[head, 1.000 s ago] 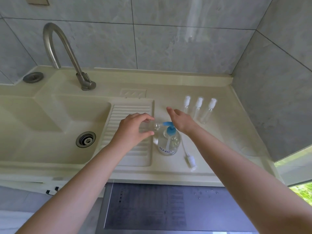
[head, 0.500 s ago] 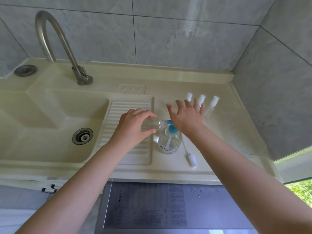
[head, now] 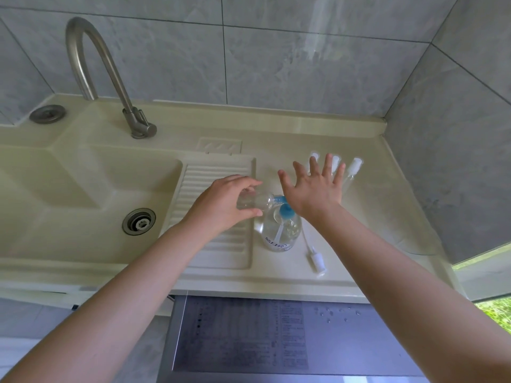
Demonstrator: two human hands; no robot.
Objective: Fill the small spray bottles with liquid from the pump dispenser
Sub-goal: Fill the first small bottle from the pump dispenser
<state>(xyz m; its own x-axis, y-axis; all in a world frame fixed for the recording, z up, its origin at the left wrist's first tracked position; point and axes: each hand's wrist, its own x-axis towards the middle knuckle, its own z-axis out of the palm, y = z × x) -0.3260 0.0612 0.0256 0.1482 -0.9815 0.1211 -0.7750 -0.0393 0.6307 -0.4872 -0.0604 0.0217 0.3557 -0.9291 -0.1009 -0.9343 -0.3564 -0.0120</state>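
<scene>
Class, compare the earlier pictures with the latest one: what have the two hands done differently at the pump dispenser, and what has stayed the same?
The right hand has spread its fingers wide, its palm over the blue pump head of the clear pump dispenser; a second ago its fingers were together. Unchanged: the left hand keeps its grip on the small clear bottle at the spout; the loose white sprayer cap lies on the cream counter.

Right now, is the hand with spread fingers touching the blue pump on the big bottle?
Touching, as far as the head view shows: the right hand's palm base covers the blue pump head, no gap visible.
</scene>
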